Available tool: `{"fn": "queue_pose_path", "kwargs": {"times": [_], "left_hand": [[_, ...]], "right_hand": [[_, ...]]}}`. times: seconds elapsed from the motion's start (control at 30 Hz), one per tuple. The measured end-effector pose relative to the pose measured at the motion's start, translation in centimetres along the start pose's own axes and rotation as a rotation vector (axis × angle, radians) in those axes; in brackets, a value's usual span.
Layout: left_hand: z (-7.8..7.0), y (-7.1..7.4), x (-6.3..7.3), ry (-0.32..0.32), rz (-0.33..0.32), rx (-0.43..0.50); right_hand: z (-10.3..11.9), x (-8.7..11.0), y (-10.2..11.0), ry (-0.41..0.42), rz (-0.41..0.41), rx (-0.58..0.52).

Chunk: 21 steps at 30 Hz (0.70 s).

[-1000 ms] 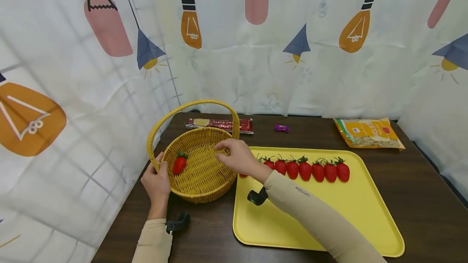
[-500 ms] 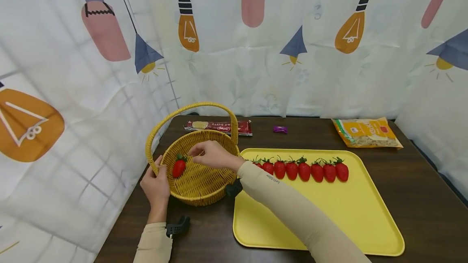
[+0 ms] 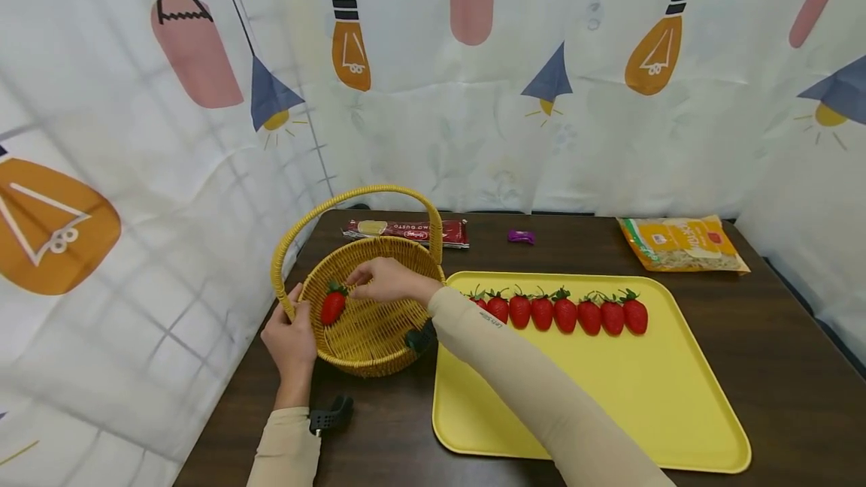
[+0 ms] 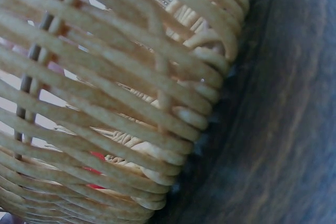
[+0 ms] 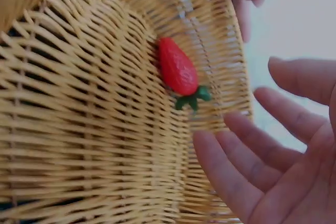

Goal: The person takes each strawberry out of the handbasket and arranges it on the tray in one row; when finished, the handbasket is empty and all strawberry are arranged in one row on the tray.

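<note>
A yellow wicker basket [image 3: 368, 363] with a tall arched handle stands on the left of the table. At its left side my left hand [image 3: 289, 337] grips the rim by the foot of the handle. One red strawberry [image 3: 333, 307] with green leaves lies inside, against the left wall. My right hand [image 3: 389, 280] is over the basket, just right of that strawberry. In the right wrist view its fingers [image 5: 252, 145] are spread and hold nothing, apart from the strawberry [image 5: 178, 69]. The left wrist view shows the woven wall [image 4: 105, 87] close up, with red glimpsed through the gaps.
Right of the basket lies a yellow tray [image 3: 588, 412] with a row of several strawberries [image 3: 564, 314]; my right sleeve covers the row's left end. Behind are a red packet [image 3: 413, 230], a small purple sweet [image 3: 521, 237] and an orange-yellow bag [image 3: 683, 244].
My right hand has moved left, from the basket's right rim to beside the strawberry inside, and has barely shifted in the last half second. My left hand keeps its grip on the rim.
</note>
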<state>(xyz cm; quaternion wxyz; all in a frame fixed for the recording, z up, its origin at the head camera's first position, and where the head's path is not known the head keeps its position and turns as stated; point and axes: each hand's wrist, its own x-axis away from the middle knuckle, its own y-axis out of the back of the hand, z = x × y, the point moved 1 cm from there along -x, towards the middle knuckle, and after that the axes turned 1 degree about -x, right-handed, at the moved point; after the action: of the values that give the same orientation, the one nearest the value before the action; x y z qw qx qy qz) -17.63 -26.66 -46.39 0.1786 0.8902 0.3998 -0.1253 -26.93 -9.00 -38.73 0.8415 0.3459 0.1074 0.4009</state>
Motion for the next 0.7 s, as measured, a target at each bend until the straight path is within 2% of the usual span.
{"fn": "queue_pose_path", "kwargs": {"times": [0.3, 0.53, 0.7], "left_hand": [[-0.3, 0.1, 0.2, -0.003, 0.01, 0.012], [-0.1, 0.0, 0.5, -0.007, 0.035, 0.019], [-0.2, 0.1, 0.3, -0.018, 0.013, 0.021]], "right_hand": [[0.9, -1.5, -0.9, -0.066, -0.035, -0.038], [-0.5, -2.7, -2.2, -0.067, -0.031, -0.088], [-1.3, -3.5, -2.9, -0.085, -0.024, -0.136]]}}
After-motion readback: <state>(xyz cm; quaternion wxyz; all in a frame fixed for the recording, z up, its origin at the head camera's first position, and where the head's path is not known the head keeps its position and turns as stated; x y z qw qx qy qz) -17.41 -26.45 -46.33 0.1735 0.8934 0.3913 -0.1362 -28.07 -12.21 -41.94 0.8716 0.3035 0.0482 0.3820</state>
